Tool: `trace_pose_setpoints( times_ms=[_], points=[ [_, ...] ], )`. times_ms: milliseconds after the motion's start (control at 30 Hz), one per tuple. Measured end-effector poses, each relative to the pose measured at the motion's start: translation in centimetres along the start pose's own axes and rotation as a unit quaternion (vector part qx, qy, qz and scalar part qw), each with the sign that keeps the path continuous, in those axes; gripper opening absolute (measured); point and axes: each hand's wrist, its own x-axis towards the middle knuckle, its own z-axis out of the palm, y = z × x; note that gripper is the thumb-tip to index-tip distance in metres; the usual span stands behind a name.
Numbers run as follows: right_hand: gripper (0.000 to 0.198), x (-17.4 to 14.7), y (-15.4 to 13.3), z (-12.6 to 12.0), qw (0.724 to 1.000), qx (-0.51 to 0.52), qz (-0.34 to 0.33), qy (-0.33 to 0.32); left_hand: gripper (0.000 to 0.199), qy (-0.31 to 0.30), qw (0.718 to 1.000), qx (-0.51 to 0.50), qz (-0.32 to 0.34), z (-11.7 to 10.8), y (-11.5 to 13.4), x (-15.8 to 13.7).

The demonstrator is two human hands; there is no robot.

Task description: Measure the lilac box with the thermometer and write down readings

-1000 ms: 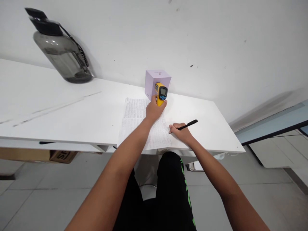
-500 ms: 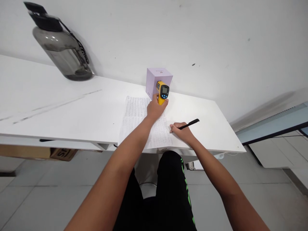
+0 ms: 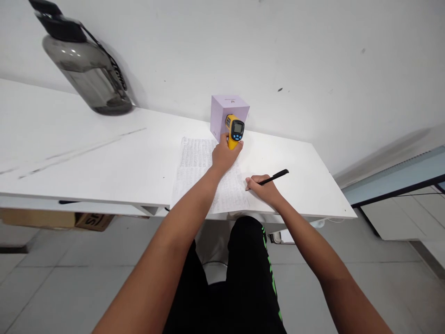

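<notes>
My left hand [image 3: 225, 154] is wrapped round the handle of a yellow and black infrared thermometer [image 3: 237, 130]. Its small grey screen and blue buttons face me, and its front end is close to a lilac box [image 3: 218, 116]; whether they touch I cannot tell. In my right hand [image 3: 262, 188] is a black pen [image 3: 279, 175], tilted with its capped-looking end up to the right. That hand rests at the right edge of a sheet of paper [image 3: 194, 174] covered in dense writing. My left forearm hides part of the sheet.
A large grey water bottle [image 3: 86, 74] with a black lid stands at the back left of the white table [image 3: 86, 167], by the wall. Under the table is a cardboard box [image 3: 41, 218]. My knees [image 3: 246, 232] are just below the front edge.
The view has shifted very slightly. Both hands keep their holds and stay in nearly the same places.
</notes>
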Motion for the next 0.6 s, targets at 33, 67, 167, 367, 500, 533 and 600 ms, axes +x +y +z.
trace_pose_setpoints(
  times_ms=[33, 67, 167, 367, 500, 533, 600],
  points=[
    [0.037, 0.0, -0.06, -0.01, 1.0, 0.001, 0.0, 0.001, 0.05, 0.001, 1.0, 0.0, 0.0, -0.01, 0.01, 0.0],
    [0.037, -0.01, -0.14, -0.03, 1.0, 0.003, 0.0, 0.002, 0.05, 0.002, 1.0, 0.0, 0.002, -0.03, 0.02, 0.0],
    [0.036, -0.06, -0.42, -0.08, 1.0, 0.004, 0.006, -0.002, 0.05, 0.002, 1.0, -0.004, 0.004, -0.1, 0.08, -0.05],
    [0.037, -0.01, -0.48, -0.14, 1.0, 0.01, 0.017, -0.016, 0.049, -0.005, 1.0, 0.0, 0.0, 0.04, -0.06, 0.04],
    [0.04, -0.09, -0.19, -0.02, 0.999, 0.011, 0.01, 0.039, 0.052, 0.013, 1.0, 0.018, 0.002, 0.0, -0.17, -0.15],
    [0.042, -0.1, -0.13, 0.06, 0.999, 0.009, 0.001, 0.052, 0.052, 0.018, 1.0, 0.024, -0.004, -0.11, -0.15, -0.24],
    [0.041, 0.03, -0.07, 0.31, 0.998, -0.015, -0.026, 0.055, 0.053, 0.011, 0.999, 0.031, -0.018, -0.4, -0.09, -0.39]
  ],
)
